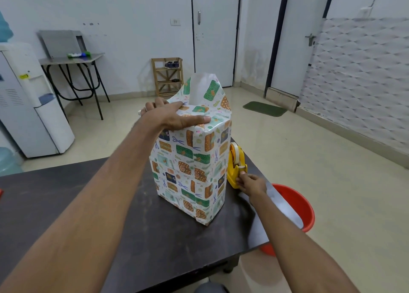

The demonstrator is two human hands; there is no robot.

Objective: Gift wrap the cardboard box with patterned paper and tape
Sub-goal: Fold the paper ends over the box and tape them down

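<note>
The box (190, 173) stands upright on the dark table (66, 195), its sides covered in white paper patterned with green, orange and blue shapes. My left hand (174, 117) lies flat on the box's top and presses folded paper down. One paper flap (204, 89) sticks up behind that hand, its white inner side showing. A yellow tape dispenser (236, 164) with a white roll sits just right of the box. My right hand (250, 183) pinches the tape end at the dispenser's cutter.
A red bucket (303, 206) with white paper in it stands on the floor off the table's right edge. The dispenser sits near the table's far right corner. A water dispenser (28, 107) and a folding table (73, 60) stand at the left wall.
</note>
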